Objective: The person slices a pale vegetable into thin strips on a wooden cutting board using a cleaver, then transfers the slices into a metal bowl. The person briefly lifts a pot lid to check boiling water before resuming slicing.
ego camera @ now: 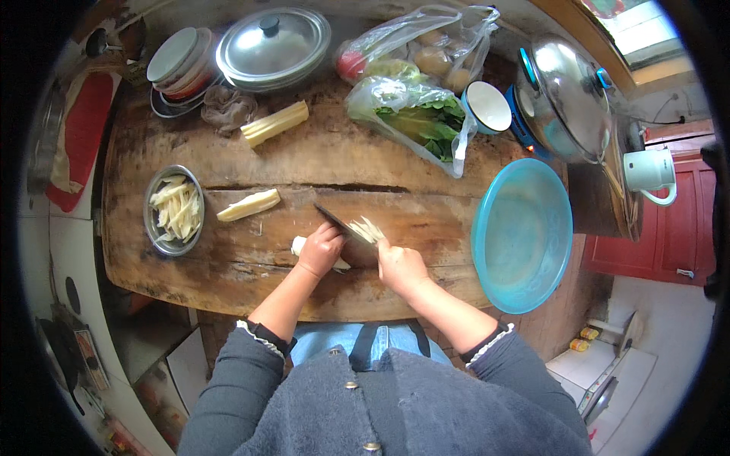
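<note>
My right hand (401, 267) grips the handle of a kitchen knife (336, 219), whose dark blade slants away to the upper left. Against the blade's left side, my left hand (322, 249) holds down a pale peeled vegetable stalk (297, 245), mostly hidden under the fingers. Thin cut strips (366, 229) lie on the blade's right side. Left of my hands, a longer pale piece (249, 205) rests on the wooden table (342, 299). A metal bowl (199, 228) at the left contains more pale slices (175, 208). Farther back lies another pale stalk section (275, 123).
A blue plastic basin (516, 233) stands at the table's right. Along the back are stacked bowls (174, 57), a lidded metal pan (274, 48), plastic bags of vegetables (419, 117), an enamel cup (489, 106) and a large lidded pot (564, 97). A crack (365, 187) runs across the tabletop.
</note>
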A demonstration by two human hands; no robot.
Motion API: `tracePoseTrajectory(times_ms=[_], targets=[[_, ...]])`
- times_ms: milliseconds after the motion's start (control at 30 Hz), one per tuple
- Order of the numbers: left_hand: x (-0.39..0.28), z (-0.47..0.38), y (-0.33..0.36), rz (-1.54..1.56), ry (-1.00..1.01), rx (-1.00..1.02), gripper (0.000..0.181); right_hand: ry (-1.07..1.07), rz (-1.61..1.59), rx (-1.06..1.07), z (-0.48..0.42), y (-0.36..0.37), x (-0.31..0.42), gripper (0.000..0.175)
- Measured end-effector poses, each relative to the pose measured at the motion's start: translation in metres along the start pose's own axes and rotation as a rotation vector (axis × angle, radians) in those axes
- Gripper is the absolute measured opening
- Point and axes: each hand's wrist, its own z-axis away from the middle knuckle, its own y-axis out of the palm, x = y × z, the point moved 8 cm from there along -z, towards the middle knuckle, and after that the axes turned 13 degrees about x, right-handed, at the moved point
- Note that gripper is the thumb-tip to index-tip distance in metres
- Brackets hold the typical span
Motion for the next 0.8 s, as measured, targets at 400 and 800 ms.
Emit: tracePoseTrajectory(times_ms=[400,800], targets=[[0.0,-0.003,-0.017,-0.004,-0.095,-0.077,0.01,-0.01,-0.048,0.048,0.018,-0.006,-0.009,0.019],[0.007,0.003,-0.01,0.024,-0.09,-0.05,0.01,-0.052,-0.1,-0.066,-0.012,-0.007,0.001,0.014]])
